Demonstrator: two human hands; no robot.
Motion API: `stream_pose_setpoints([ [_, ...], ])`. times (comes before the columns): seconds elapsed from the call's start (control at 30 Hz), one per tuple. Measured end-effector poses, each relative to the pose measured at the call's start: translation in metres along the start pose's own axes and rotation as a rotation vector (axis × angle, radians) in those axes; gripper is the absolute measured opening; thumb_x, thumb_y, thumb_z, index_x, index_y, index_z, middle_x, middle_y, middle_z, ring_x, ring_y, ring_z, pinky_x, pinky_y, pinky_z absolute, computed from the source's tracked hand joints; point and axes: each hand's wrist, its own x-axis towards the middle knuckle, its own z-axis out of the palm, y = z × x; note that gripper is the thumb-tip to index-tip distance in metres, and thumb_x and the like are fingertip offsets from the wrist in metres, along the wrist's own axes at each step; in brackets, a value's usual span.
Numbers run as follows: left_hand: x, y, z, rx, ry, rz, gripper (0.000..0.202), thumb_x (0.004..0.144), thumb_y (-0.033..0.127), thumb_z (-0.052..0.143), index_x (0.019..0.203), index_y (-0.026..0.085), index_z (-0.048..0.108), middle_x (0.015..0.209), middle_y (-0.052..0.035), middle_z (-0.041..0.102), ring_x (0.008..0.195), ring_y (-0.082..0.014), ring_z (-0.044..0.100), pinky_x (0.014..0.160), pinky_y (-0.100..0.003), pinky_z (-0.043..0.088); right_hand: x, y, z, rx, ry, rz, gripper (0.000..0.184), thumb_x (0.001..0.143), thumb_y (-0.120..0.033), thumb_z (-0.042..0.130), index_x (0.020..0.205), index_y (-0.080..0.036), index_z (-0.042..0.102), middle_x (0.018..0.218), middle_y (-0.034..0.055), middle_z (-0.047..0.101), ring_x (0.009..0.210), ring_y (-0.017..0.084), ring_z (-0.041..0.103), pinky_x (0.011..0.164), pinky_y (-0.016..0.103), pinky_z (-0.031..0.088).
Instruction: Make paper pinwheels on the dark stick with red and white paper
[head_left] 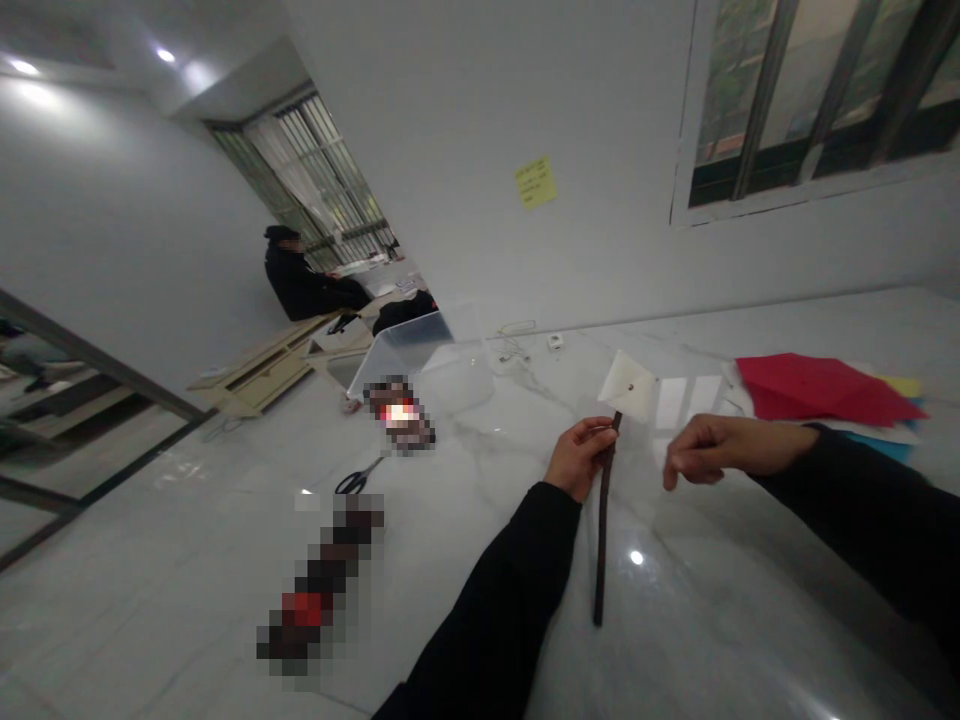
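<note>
My left hand [579, 462] is closed around the upper part of a thin dark brown stick [601, 540], which points down toward me over the white marble-patterned table. At the stick's top end sits a white piece of paper [628, 384], roughly square, with a small dark spot in its middle. To the right of the stick, my right hand [705, 452] hangs apart from it with curled fingers. Whether anything small is between those fingers is hidden.
Red paper sheets [817, 390] lie on other coloured sheets at the right. Black-handled scissors [354, 482] lie left, between two pixelated things. A clear plastic box [401, 345] and a small white plug [555, 342] are farther back. A person in black [300, 280] sits beyond.
</note>
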Motion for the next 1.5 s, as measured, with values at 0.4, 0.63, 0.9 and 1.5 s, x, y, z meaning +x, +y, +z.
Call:
stream_pose_setpoints([
  [0.4,-0.001,0.000,0.002,0.041,-0.034,-0.009,0.043,0.054,0.029,0.091,0.088,0.014,0.070,0.079,-0.0019,0.068,0.064,-0.0089,0.057,0.064,-0.024,0.041,0.009,0.027,-0.018,0.055,0.706,0.150,0.081,0.078,-0.064,0.066,0.142,-0.018,0.049,0.069,0.0011,0.058,0.057,0.014,0.046,0.051,0.027,0.036],
  [0.63,-0.001,0.000,0.002,0.026,-0.029,-0.001,0.045,0.052,0.029,0.092,0.088,0.014,0.070,0.077,-0.0017,0.068,0.064,-0.0091,0.057,0.065,-0.025,0.041,0.010,0.029,-0.017,-0.122,0.570,0.177,0.062,0.077,-0.073,0.060,0.097,-0.015,0.073,0.062,-0.0014,0.050,0.050,0.009,0.038,0.047,0.025,0.028],
  [0.9,-0.001,0.000,0.002,0.041,-0.024,-0.002,0.046,0.052,0.030,0.092,0.089,0.014,0.070,0.078,-0.0020,0.068,0.065,-0.0095,0.057,0.065,-0.025,0.039,0.008,0.021,-0.014,-0.027,0.464,0.185,0.068,0.077,-0.076,0.056,0.104,-0.016,0.074,0.062,-0.0012,0.050,0.051,0.010,0.037,0.048,0.026,0.030],
  [1.5,-0.001,0.001,0.002,0.036,-0.025,-0.011,0.046,0.053,0.030,0.092,0.089,0.015,0.070,0.078,-0.0014,0.068,0.064,-0.0087,0.058,0.065,-0.024,0.042,0.006,0.020,-0.018,-0.198,0.576,0.213,0.067,0.073,-0.081,0.055,0.070,-0.016,0.071,0.053,0.0003,0.049,0.048,0.010,0.039,0.047,0.027,0.029],
])
